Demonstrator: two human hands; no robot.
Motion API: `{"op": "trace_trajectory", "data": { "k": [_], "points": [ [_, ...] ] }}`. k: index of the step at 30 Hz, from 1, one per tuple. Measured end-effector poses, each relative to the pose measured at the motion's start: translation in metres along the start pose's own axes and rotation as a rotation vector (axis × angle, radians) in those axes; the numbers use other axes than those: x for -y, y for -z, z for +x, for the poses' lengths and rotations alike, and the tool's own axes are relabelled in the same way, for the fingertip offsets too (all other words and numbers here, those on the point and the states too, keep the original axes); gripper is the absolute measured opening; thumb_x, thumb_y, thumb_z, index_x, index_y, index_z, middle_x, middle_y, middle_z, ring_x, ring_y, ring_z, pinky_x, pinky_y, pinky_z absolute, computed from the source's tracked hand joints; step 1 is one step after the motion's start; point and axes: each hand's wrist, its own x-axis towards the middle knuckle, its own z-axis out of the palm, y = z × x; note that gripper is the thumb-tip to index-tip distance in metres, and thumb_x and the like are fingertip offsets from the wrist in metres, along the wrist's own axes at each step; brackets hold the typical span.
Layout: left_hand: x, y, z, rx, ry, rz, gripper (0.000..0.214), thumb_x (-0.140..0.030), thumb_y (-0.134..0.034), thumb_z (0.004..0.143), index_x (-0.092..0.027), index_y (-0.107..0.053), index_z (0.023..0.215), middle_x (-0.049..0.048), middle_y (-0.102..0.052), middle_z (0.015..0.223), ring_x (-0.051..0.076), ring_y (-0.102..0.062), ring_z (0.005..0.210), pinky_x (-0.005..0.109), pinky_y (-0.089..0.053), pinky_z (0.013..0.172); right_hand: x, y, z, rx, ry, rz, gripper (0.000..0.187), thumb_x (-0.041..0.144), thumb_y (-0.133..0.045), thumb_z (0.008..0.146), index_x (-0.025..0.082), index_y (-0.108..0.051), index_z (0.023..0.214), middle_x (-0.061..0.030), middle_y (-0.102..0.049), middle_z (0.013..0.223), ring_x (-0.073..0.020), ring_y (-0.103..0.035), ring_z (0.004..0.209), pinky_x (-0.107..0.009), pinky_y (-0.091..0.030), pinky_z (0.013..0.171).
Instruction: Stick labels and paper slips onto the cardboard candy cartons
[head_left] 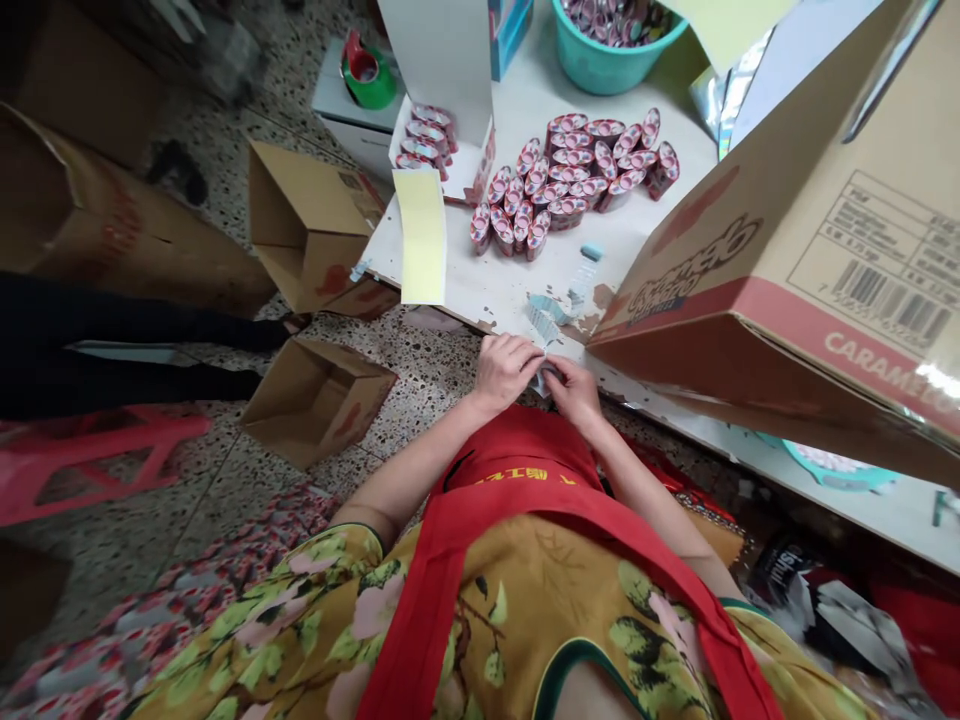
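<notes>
- Head view: the left hand (510,370) and right hand (576,392) meet at the table edge, thumbs and forefingers pinched together on a pale blue printed paper strip (546,312).
- The strip curls onto the table just beyond the fingertips; its pinched part is mostly hidden and its print too small to read.
- Farther beyond the fingers stand pink-patterned oval packs (566,170), their contents hard to make out.
- Left of the fingers, a yellow sheet (422,235) overhangs the edge.
- Right of them, a caramel carton (795,240) is cut off by the frame.
- Well beyond, a teal basin (615,68) is cropped at the top.
</notes>
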Motion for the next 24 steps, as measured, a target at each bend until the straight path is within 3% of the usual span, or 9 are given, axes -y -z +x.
{"op": "trace_trajectory", "data": {
  "k": [4,8,10,12,14,16,18,21,24],
  "points": [
    [-0.001,0.000,0.003,0.011,0.042,-0.018,0.018,-0.030,-0.057,0.098,-0.022,-0.073,0.094,0.0054,-0.076,0.099,0.022,-0.063,0.096,0.040,-0.034,0.091,0.001,0.001,0.002,0.033,-0.010,-0.025,0.036,0.030,-0.056,0.083,0.024,-0.076,0.112,-0.0041,-0.076,0.110,-0.0254,-0.069,0.098,-0.037,-0.052,0.092],
    [0.007,-0.007,0.004,-0.033,0.240,-0.177,0.012,-0.023,-0.061,0.091,-0.020,-0.070,0.083,0.0039,-0.074,0.089,0.020,-0.064,0.090,0.035,-0.040,0.090,-0.006,-0.004,0.006,0.088,-0.125,0.023,0.037,0.034,-0.057,0.084,0.021,-0.075,0.114,-0.0041,-0.076,0.094,-0.0237,-0.068,0.080,-0.036,-0.054,0.081],
    [0.015,-0.007,0.005,-0.115,0.405,-0.331,0.013,-0.023,-0.059,0.091,-0.019,-0.068,0.083,0.0033,-0.072,0.085,0.017,-0.063,0.082,0.031,-0.044,0.083,-0.011,-0.003,0.008,0.080,-0.192,0.015,0.038,0.035,-0.059,0.084,0.018,-0.074,0.115,-0.0068,-0.075,0.093,-0.0247,-0.067,0.079,-0.038,-0.055,0.081],
    [0.019,0.000,0.005,-0.247,0.495,-0.386,0.016,-0.026,-0.056,0.092,-0.019,-0.068,0.085,0.0042,-0.071,0.086,0.017,-0.063,0.081,0.030,-0.047,0.081,-0.010,0.002,0.009,0.005,-0.211,-0.051,0.047,0.038,-0.069,0.079,0.016,-0.071,0.120,-0.0124,-0.073,0.109,-0.0294,-0.067,0.097,-0.043,-0.052,0.093],
    [0.015,0.011,0.005,-0.354,0.422,-0.280,0.018,-0.031,-0.056,0.094,-0.019,-0.070,0.088,0.0066,-0.072,0.091,0.020,-0.064,0.088,0.036,-0.046,0.089,0.001,0.011,0.006,-0.082,-0.155,-0.087,0.060,0.045,-0.078,0.074,0.017,-0.068,0.126,-0.0157,-0.065,0.128,-0.0327,-0.059,0.118,-0.047,-0.044,0.108],
    [0.003,0.022,0.004,-0.340,0.214,-0.147,0.019,-0.035,-0.059,0.094,-0.022,-0.073,0.094,0.0090,-0.074,0.099,0.024,-0.064,0.097,0.044,-0.042,0.096,0.022,0.021,0.002,-0.060,-0.074,0.023,0.058,0.057,-0.073,0.080,0.022,-0.069,0.127,-0.0132,-0.061,0.135,-0.0308,-0.054,0.127,-0.046,-0.040,0.114],
    [-0.014,0.029,0.003,-0.249,0.009,-0.083,0.020,-0.037,-0.060,0.094,-0.026,-0.075,0.102,0.0095,-0.075,0.104,0.026,-0.065,0.100,0.047,-0.041,0.096,0.049,0.030,-0.003,0.039,-0.043,0.228,0.055,0.067,-0.055,0.091,0.025,-0.072,0.121,-0.0094,-0.064,0.131,-0.0273,-0.056,0.126,-0.043,-0.046,0.110],
    [-0.035,0.034,0.003,-0.172,-0.173,-0.026,0.024,-0.036,-0.059,0.095,-0.029,-0.074,0.113,0.0089,-0.075,0.110,0.027,-0.067,0.101,0.047,-0.043,0.091,0.082,0.040,-0.008,0.079,-0.106,0.467,0.065,0.076,-0.042,0.092,0.025,-0.073,0.118,-0.0083,-0.068,0.123,-0.0271,-0.060,0.122,-0.040,-0.053,0.100],
    [-0.047,0.045,0.005,-0.270,-0.227,-0.009,0.028,-0.044,-0.058,0.096,-0.029,-0.073,0.114,0.0092,-0.075,0.109,0.026,-0.066,0.100,0.046,-0.045,0.092,0.101,0.050,-0.011,0.021,-0.173,0.615,0.068,0.079,-0.045,0.089,0.023,-0.072,0.117,-0.0104,-0.071,0.118,-0.0277,-0.063,0.117,-0.040,-0.056,0.094]
  ]
}}
